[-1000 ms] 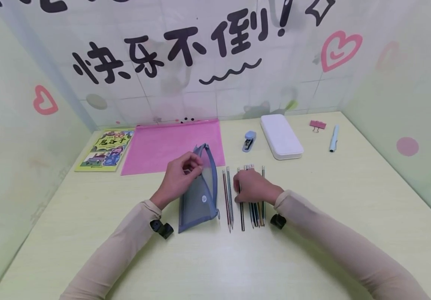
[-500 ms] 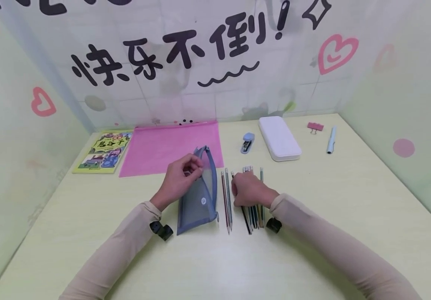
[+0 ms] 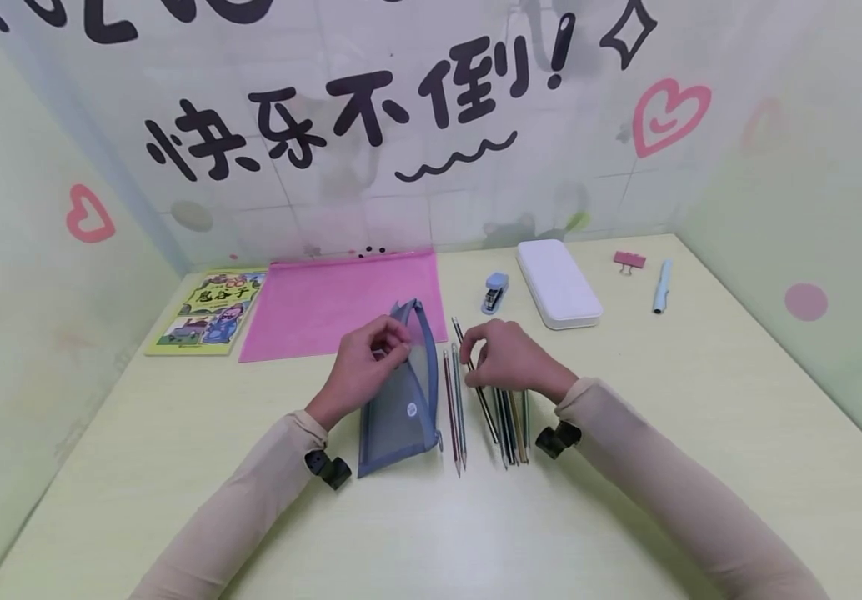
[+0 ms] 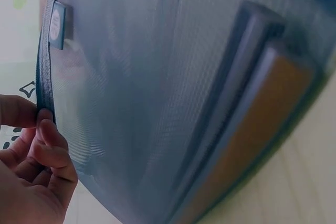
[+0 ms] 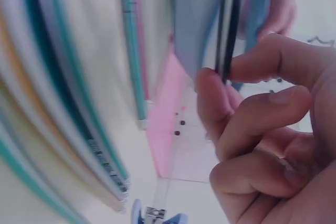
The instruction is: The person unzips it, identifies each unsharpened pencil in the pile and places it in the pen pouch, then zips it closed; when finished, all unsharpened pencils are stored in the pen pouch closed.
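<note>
- Left hand (image 3: 362,364) pinches the mesh pouch (image 3: 398,400) rim (mouth facing away).
- Right hand (image 3: 508,359) pinches 1 dark pencil (image 3: 476,382), angled far-left to near-right above the desk (image 3: 664,433).

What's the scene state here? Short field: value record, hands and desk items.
left hand: pinches the top edge of the grey-blue mesh pencil pouch, holding it open
right hand: pinches one dark striped pencil, its far end raised and angled toward the pouch
two loose pencils: flat between pouch and right hand
pencil row: flat on the pale green desk, partly under the right hand
behind: pink zip folder, yellow-green picture book, small blue stapler, white oblong case, pink binder clip, pale blue pen
</note>
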`<state>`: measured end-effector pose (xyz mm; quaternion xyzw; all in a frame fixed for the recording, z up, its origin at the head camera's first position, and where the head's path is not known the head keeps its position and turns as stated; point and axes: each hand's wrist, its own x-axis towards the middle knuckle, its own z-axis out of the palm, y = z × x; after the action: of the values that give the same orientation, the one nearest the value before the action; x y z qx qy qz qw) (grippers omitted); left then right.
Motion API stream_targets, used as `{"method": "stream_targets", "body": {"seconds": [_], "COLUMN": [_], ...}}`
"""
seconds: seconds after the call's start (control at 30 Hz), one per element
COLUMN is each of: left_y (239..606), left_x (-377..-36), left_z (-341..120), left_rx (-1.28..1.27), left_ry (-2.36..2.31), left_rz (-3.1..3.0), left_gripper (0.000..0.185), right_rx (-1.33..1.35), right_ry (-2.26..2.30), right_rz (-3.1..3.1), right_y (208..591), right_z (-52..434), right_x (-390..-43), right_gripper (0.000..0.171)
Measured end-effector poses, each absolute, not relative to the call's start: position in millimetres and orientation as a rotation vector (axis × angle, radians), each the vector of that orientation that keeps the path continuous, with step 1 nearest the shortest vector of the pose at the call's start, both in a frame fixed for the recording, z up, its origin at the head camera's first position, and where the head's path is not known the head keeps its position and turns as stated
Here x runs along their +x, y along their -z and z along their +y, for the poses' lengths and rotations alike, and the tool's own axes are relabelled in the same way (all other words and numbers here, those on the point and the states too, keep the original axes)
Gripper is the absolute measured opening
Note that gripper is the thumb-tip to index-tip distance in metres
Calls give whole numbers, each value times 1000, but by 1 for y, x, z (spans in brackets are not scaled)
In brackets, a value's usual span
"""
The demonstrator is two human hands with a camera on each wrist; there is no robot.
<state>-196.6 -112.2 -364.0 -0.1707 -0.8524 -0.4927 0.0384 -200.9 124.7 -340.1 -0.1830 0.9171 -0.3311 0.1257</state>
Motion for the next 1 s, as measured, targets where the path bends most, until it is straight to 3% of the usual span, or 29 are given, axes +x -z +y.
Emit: {"method": "stream_targets", "body": {"seconds": [0.43,1.0], "left_y": [364,360], "left_x": [-195,-194], "left_z": [-108,-105], "left_rx": [-534,-509], "left_ry": [1513,1536], "left_rz": [-2623,-2584], "left_gripper": [11,10], "right_rx": [-476,-647], "right_ry": [1551,1352], "right_rz": [2652,2600], "right_y": [344,349], "right_z": [90,87], "right_x": [-208,-197], "right_gripper": [20,18]}}
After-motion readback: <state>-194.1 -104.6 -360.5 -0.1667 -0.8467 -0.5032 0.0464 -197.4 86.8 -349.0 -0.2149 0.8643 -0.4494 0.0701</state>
